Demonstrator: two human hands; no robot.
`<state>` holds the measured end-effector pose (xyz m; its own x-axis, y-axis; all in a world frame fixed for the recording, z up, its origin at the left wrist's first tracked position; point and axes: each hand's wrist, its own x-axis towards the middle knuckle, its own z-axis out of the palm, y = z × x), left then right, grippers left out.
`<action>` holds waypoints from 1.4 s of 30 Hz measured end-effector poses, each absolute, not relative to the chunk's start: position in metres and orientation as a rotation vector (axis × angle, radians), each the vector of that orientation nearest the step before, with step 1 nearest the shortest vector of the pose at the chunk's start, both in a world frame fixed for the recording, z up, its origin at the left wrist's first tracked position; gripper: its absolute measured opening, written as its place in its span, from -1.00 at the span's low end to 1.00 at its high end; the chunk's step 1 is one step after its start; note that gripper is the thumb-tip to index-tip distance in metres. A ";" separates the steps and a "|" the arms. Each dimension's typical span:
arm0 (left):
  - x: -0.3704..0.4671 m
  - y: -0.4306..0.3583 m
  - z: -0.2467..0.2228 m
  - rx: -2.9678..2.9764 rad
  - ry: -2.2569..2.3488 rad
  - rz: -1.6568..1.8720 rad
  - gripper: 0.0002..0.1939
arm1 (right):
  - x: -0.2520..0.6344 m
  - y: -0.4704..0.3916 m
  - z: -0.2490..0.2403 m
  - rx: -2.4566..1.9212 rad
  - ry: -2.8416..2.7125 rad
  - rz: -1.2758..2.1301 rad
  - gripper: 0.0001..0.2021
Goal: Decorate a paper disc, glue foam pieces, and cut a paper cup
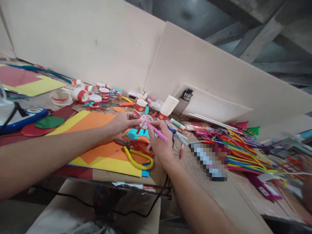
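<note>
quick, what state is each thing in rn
Left hand: gripping the white disc
Right hand: gripping the pink pen
White disc: lined, strips sticking out
Pink pen: tip at the disc
Yellow scissors handle: lying on coloured paper
Cup stack: nested
Glue stick: lying on its side
Green disc: overlapping a red disc
Pipe cleaners: loosely heaped

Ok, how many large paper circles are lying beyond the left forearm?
2 visible: a green circle on top, and a red circle partly covered by it. More could be hidden underneath.

Cups [168,107] behind hands [161,140], scissors [130,158] before.
</note>
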<state>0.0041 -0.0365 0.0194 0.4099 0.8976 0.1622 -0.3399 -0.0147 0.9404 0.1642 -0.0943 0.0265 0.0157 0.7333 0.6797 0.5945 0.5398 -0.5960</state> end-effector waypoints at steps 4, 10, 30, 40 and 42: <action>0.003 -0.037 0.020 1.195 0.599 1.082 -0.71 | 0.166 -0.093 0.024 -1.147 -1.642 0.169 -0.89; 0.003 -0.034 0.018 1.168 0.577 1.103 -0.69 | 0.166 -0.094 0.025 -1.129 -1.659 0.144 -0.90; 0.003 -0.034 0.016 1.223 0.589 1.074 -0.68 | 0.166 -0.096 0.029 -1.105 -1.650 0.120 -0.90; 0.003 -0.031 0.014 1.262 0.603 1.070 -0.67 | 0.164 -0.095 0.028 -1.119 -1.661 0.132 -0.88; 0.003 -0.032 0.014 1.270 0.602 1.069 -0.67 | 0.164 -0.096 0.029 -1.114 -1.699 0.113 -0.89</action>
